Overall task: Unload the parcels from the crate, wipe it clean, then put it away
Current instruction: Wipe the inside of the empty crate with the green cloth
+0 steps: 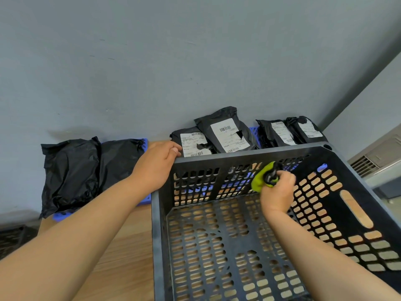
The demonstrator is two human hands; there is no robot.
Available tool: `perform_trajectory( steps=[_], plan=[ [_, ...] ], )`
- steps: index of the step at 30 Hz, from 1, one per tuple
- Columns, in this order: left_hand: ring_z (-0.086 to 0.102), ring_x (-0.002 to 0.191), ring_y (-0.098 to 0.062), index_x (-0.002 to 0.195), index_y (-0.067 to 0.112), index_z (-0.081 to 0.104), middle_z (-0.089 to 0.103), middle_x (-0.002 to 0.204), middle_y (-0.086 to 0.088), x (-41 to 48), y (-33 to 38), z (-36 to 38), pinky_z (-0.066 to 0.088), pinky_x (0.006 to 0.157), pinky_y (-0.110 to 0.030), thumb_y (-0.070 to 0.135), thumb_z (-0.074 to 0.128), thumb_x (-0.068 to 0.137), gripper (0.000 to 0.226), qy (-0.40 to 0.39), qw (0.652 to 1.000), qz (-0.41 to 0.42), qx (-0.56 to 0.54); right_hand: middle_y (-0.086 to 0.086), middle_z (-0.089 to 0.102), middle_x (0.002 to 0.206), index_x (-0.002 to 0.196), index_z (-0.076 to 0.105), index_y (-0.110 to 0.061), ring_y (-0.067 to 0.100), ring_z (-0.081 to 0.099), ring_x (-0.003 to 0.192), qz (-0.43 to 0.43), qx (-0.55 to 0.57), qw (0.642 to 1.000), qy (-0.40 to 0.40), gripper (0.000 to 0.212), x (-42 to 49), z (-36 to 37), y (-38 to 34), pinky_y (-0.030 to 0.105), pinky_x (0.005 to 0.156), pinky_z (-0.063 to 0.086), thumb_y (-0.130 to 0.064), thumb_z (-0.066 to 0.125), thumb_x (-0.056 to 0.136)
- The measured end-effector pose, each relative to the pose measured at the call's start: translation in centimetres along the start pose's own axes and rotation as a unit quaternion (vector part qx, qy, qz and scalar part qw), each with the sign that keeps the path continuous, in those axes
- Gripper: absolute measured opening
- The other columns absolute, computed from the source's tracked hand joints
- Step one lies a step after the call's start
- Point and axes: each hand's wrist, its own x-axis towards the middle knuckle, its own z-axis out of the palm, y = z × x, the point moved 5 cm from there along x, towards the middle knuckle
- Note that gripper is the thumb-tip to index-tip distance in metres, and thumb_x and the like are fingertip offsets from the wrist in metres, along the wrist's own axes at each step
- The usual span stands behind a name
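At the middle left of the frame, black parcels (71, 172) lie on a blue slotted tray (63, 215) against the wall. More labelled parcels (230, 135) lean along the wall behind the crate, whose floor shows only its slots, so I judge the unloading done. My left hand (158, 158) reaches forward on a nearly straight arm and grips the crate (249, 158) at its far left corner, fingers curled over the rim, steadying it on the wooden table (121, 257). Centre right, inside the crate, my right hand (277, 192) clutches a bunched green cloth (261, 178) against the far wall. Wiping seems under way; putting the crate away remains.
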Motion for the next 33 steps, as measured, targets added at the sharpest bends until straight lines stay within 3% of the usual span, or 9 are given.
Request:
perform_trajectory(
  steps=[4, 9, 14, 18, 20, 23, 27, 31, 33],
  plan=[
    [0.052, 0.110, -0.012, 0.117, 0.022, 0.060, 0.063, 0.111, 0.005, 0.0, -0.1, 0.0, 0.045, 0.095, -0.039, 0.026, 0.029, 0.101, 0.034, 0.002, 1.000, 0.000, 0.000, 0.008, 0.049, 0.099, 0.093, 0.054, -0.008, 0.029, 0.054, 0.088, -0.110, 0.008, 0.990, -0.082, 0.022, -3.9, 3.6, -2.6, 0.040, 0.072, 0.047, -0.004, 0.069, 0.077],
    [0.052, 0.107, -0.010, 0.117, 0.021, 0.060, 0.062, 0.111, 0.004, 0.0, 0.0, -0.1, 0.045, 0.093, -0.033, 0.025, 0.030, 0.102, 0.034, 0.005, 1.000, 0.002, 0.003, 0.011, 0.049, 0.102, 0.096, 0.055, -0.003, 0.030, 0.050, 0.098, -0.134, -0.007, 0.984, -0.120, 0.028, -7.3, 6.3, -3.8, 0.037, 0.074, 0.043, 0.006, 0.067, 0.072],
    [0.051, 0.105, -0.009, 0.117, 0.019, 0.060, 0.062, 0.112, 0.004, 0.0, 0.3, -0.1, 0.041, 0.087, -0.026, 0.024, 0.029, 0.102, 0.034, 0.009, 1.000, 0.006, 0.008, 0.008, 0.049, 0.101, 0.095, 0.054, -0.004, 0.029, 0.052, 0.096, -0.154, -0.008, 0.978, -0.143, 0.033, -9.0, 7.9, -4.2, 0.037, 0.081, 0.047, 0.008, 0.068, 0.068],
    [0.046, 0.101, -0.005, 0.115, 0.020, 0.060, 0.062, 0.111, 0.005, 0.0, 0.2, -0.1, 0.036, 0.084, -0.024, 0.023, 0.030, 0.102, 0.033, 0.013, 1.000, 0.004, -0.008, 0.011, 0.059, 0.101, 0.092, 0.061, -0.004, 0.032, 0.060, 0.093, -0.288, 0.002, 0.932, -0.219, 0.042, -13.0, 9.6, -6.7, 0.035, 0.078, 0.052, 0.014, 0.070, 0.055],
    [0.044, 0.101, -0.004, 0.114, 0.020, 0.061, 0.063, 0.111, 0.006, 0.0, 0.1, -0.1, 0.035, 0.083, -0.024, 0.022, 0.030, 0.102, 0.033, 0.014, 1.000, 0.001, -0.015, 0.014, 0.061, 0.095, 0.091, 0.062, -0.005, 0.033, 0.063, 0.084, -0.335, 0.005, 0.909, -0.246, 0.048, -15.5, 11.0, -8.6, 0.034, 0.067, 0.054, 0.012, 0.075, 0.047],
    [0.041, 0.100, -0.003, 0.115, 0.021, 0.060, 0.061, 0.111, 0.008, 0.0, 0.1, -0.1, 0.034, 0.081, -0.025, 0.023, 0.030, 0.102, 0.033, 0.014, 1.000, -0.004, -0.008, 0.012, 0.062, 0.090, 0.084, 0.061, -0.007, 0.031, 0.063, 0.076, -0.311, 0.032, 0.916, -0.250, 0.045, -17.3, 12.5, -10.2, 0.029, 0.057, 0.051, 0.010, 0.077, 0.044],
    [0.041, 0.102, -0.004, 0.115, 0.022, 0.059, 0.061, 0.111, 0.007, 0.0, -0.1, -0.1, 0.036, 0.085, -0.027, 0.023, 0.030, 0.101, 0.033, 0.014, 1.000, -0.009, -0.009, 0.011, 0.064, 0.093, 0.086, 0.064, -0.007, 0.031, 0.065, 0.079, -0.300, 0.026, 0.919, -0.254, 0.044, -17.2, 13.0, -9.2, 0.028, 0.060, 0.051, 0.011, 0.074, 0.048],
    [0.043, 0.104, -0.007, 0.113, 0.021, 0.060, 0.062, 0.107, 0.009, 0.0, 0.0, -0.1, 0.037, 0.085, -0.028, 0.022, 0.031, 0.101, 0.032, 0.018, 1.000, -0.006, -0.010, 0.003, 0.064, 0.086, 0.085, 0.065, -0.011, 0.024, 0.065, 0.074, -0.281, 0.004, 0.932, -0.229, 0.050, -15.7, 12.7, -7.8, 0.021, 0.051, 0.045, 0.009, 0.078, 0.042],
    [0.043, 0.106, -0.007, 0.114, 0.022, 0.060, 0.061, 0.104, 0.012, 0.1, 0.0, 0.0, 0.036, 0.084, -0.027, 0.022, 0.030, 0.101, 0.032, 0.015, 1.000, -0.006, -0.005, 0.002, 0.063, 0.090, 0.090, 0.065, -0.012, 0.023, 0.063, 0.080, -0.250, -0.002, 0.942, -0.224, 0.044, -14.7, 12.5, -6.7, 0.024, 0.056, 0.044, 0.008, 0.076, 0.052]
  ],
)
